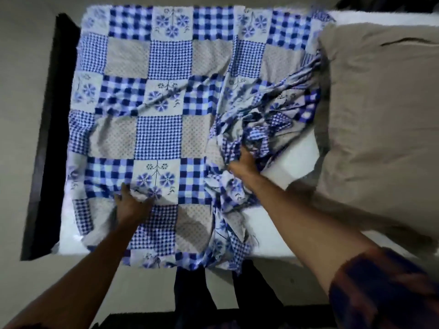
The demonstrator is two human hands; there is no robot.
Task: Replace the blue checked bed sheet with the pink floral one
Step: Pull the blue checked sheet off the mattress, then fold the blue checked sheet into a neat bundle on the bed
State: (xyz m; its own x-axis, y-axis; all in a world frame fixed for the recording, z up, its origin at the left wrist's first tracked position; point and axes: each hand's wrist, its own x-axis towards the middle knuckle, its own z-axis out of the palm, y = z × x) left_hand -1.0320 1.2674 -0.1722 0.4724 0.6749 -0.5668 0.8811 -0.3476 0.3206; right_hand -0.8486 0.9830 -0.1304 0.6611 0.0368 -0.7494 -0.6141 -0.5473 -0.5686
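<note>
Head view: left hand point(133, 203) and right hand point(242, 167) clutch the blue sheet point(154, 129), partly bunched off; pink sheet unseen.

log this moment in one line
left hand grips blue checked fabric bed sheet | right hand grips its bunched part | white mattress partly bare

i see the bed sheet point(156, 136) as a patchwork: bold blue-and-white checks, fine navy checks, pale grey dotted squares, and light squares with blue flowers. on the right, the pillow point(380, 119) is plain beige and the mattress point(294, 157) white. the bed frame point(47, 138) at left is black. the near right sleeve point(384, 288) is dark blue and rust plaid.
</note>
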